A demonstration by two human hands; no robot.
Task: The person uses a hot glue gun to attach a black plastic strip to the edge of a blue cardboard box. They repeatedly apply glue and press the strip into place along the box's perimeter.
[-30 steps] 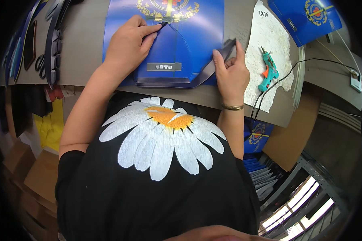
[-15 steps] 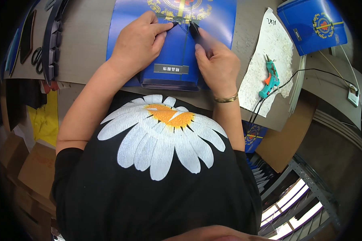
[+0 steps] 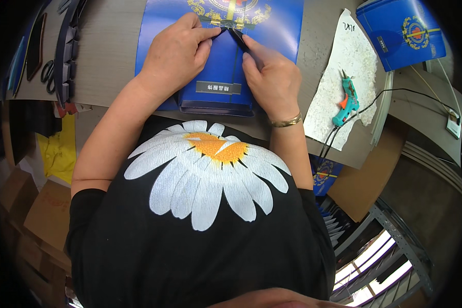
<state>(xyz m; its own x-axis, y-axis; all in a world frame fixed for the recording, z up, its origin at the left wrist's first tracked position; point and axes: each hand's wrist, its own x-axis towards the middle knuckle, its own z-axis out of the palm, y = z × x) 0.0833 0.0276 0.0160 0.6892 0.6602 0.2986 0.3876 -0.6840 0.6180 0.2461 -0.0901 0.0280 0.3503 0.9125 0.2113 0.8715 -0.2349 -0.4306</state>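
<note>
A blue printed box (image 3: 210, 66) with a gold emblem and a grey label lies in front of me, its lower part raised over a wider blue sheet. My left hand (image 3: 178, 51) is closed, thumb and forefinger pinching a black ribbon (image 3: 237, 39) near the emblem's lower edge. From the right, my right hand (image 3: 273, 77) grips the same ribbon, which slants from its fingers toward the left fingertips. A dark band with gold parts crosses just above the pinch. What lies inside each grip is mostly hidden.
A teal glue gun (image 3: 349, 100) with a black cord rests on a ragged white sheet (image 3: 333, 66) at the right. Another blue box (image 3: 400, 33) stands at the far right. Scissors (image 3: 47, 72) and a dark rack of pieces (image 3: 65, 61) are at the left.
My right hand has moved slightly left and drawn the black ribbon closer to my left fingertips. The left hand stays nearly in place.
</note>
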